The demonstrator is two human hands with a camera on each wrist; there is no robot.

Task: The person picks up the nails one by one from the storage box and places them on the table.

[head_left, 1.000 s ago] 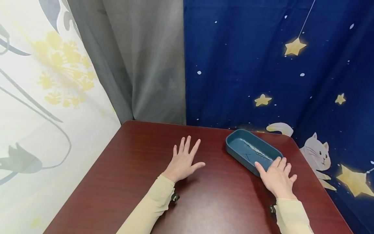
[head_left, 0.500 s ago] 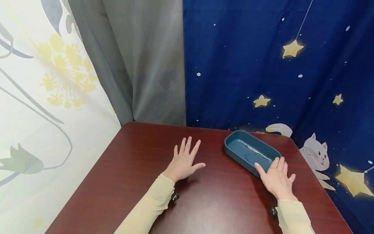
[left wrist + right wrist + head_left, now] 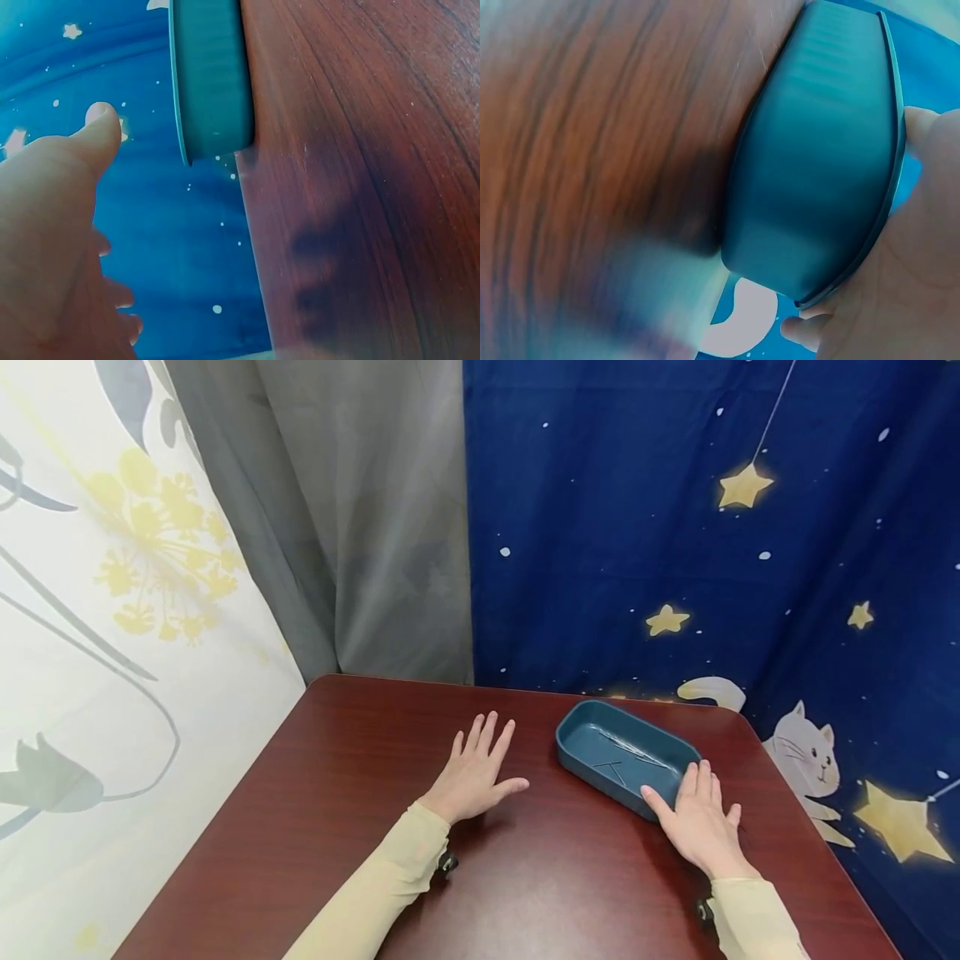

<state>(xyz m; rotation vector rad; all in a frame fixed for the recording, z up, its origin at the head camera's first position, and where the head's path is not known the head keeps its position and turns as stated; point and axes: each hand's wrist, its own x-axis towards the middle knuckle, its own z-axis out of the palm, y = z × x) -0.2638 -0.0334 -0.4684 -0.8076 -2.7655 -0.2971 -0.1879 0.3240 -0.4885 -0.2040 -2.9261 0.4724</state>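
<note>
A dark blue-green oblong tray (image 3: pixel 600 781) with rounded corners sits at the back right of the reddish-brown table. Inside it lie several thin, needle-like pieces (image 3: pixel 633 745), some pale and some dark. My right hand (image 3: pixel 701 827) is at the tray's near right end, palm down, with straight fingers at the rim and the thumb spread toward the near side. In the right wrist view the thumb tip reaches the rim of the tray (image 3: pixel 817 157). My left hand (image 3: pixel 472 781) is held out over the middle of the table, fingers spread, holding nothing, left of the tray.
The wooden table (image 3: pixel 315 827) ends at a rounded back edge. Behind it hang a grey curtain (image 3: pixel 397 527) and a blue star-patterned curtain (image 3: pixel 585 527); a white flowered curtain (image 3: pixel 150 693) hangs on the left. Each wrist carries a small dark device (image 3: pixel 447 863).
The tray has slid a little to the left, with my right hand moving along at its end. My left hand stays nearly where it was. The head view has shifted slightly.
</note>
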